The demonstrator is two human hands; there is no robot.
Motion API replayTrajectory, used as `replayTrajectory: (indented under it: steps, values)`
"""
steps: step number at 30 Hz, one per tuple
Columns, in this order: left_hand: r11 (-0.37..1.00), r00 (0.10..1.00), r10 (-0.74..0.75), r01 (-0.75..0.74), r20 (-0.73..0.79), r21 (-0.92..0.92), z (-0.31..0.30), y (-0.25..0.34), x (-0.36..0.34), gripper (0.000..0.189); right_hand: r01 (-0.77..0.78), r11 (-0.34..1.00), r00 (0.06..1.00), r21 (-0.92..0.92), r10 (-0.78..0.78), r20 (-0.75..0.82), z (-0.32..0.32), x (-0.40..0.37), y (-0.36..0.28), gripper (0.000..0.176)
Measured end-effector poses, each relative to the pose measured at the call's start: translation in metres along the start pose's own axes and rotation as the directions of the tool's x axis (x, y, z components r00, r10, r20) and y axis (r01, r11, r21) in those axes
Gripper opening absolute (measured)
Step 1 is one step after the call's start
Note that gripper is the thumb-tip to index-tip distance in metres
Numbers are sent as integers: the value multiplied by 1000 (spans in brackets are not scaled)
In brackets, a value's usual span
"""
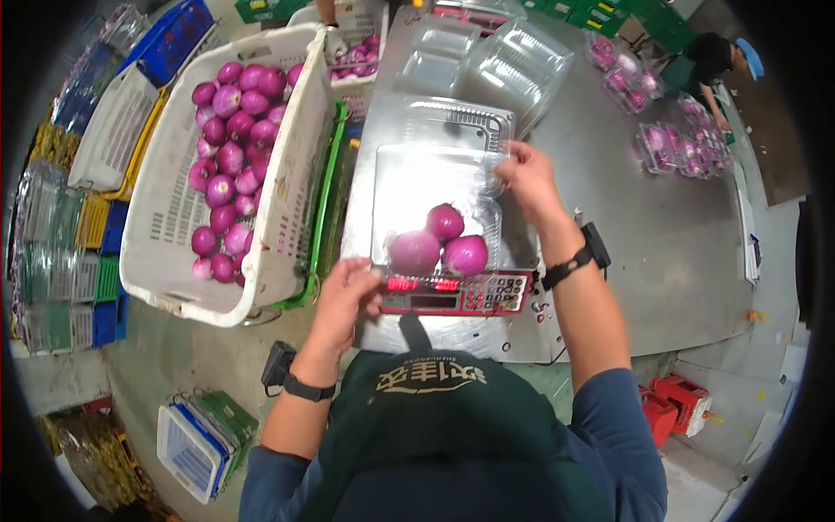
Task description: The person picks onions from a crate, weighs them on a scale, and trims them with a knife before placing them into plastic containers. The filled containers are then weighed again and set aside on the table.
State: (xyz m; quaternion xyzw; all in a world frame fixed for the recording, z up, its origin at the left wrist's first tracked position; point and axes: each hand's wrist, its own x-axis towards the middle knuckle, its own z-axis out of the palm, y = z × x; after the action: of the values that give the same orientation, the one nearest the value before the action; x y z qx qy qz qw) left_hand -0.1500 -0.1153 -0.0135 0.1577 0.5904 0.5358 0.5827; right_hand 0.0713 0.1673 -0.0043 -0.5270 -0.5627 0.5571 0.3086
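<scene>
Three red onions (414, 253) sit in a clear plastic clamshell box (396, 187), which rests on a scale (487, 294) with a red front panel and lit red digits. My left hand (346, 294) is closed at the box's near left corner, fingers curled against its edge. On the far right side, my right hand (531, 181) pinches the rim of the clear plastic. Whether it grips the lid or the tray part is hard to tell through the glare. Just beyond lies another clear sheet-like container (461, 117).
To the left stands a big white crate (268, 248) of loose red onions (230, 158). Stacked empty clamshells (522, 65) lie at the table's back. Packed onion boxes (683, 143) are at the right, near another person (709, 70). A second onion crate (361, 17) stands behind.
</scene>
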Motion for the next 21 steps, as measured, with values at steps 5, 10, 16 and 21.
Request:
replayTrajectory:
  steps: [5, 10, 16, 21]
  values:
    - [962, 989, -8, 49, 149, -270, 14, 2, -13, 34, 584, 584, 808, -563, -482, 339, -41, -108, 11, 72]
    - [983, 992, -34, 54, 118, -174, -1, -17, 17, 12, 191, 931, 937, -310, -79, 340, -29, -167, 28, 96]
    - [1000, 998, 7, -7, 55, -13, 34, -5, 30, 9, -141, 965, 976, 223, 98, 193, -23, -171, 61, 59]
    - [999, 993, 37, -37, 110, -2, 72, -8, 45, 26, -181, 975, 972, 131, 157, 178, -73, -179, 64, 75]
